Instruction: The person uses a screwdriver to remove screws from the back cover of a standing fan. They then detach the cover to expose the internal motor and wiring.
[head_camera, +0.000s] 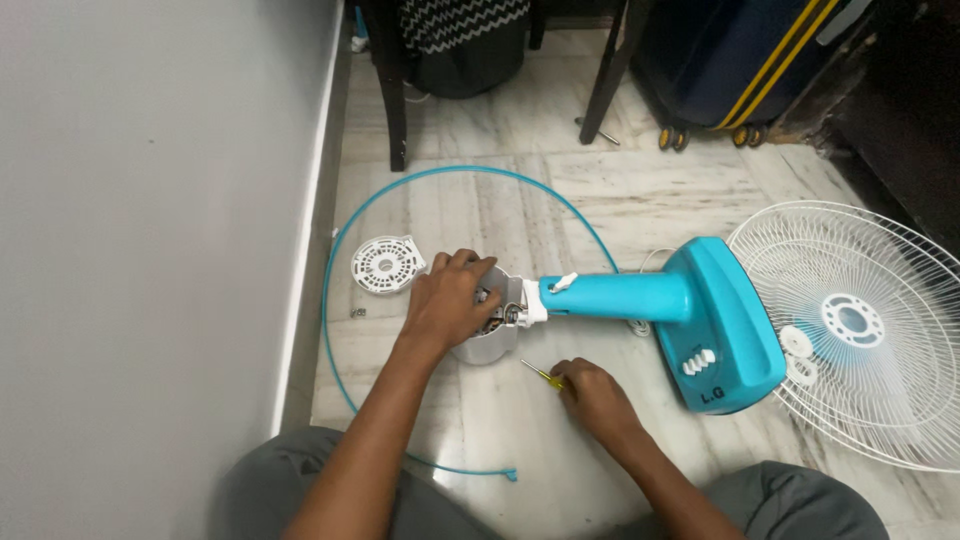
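Observation:
A turquoise table fan body (690, 320) lies on its side on the marble floor, its neck pointing left to a grey-white motor housing (495, 335). My left hand (445, 300) rests on top of the open motor housing, fingers curled over it. Just in front, my right hand (592, 392) lies on the floor, fingers closed on a small screwdriver (540, 375) with a yellow handle and thin metal shaft. A white round vented motor cover (385, 265) lies to the left of the motor.
A white wire fan guard (860, 320) lies at right, with white knobs (797, 342) on it. A thin turquoise guard ring (335, 300) loops around the work spot. Small screws (357, 312) lie near the wall. Chair legs (395, 100) and a blue suitcase (730, 60) stand behind.

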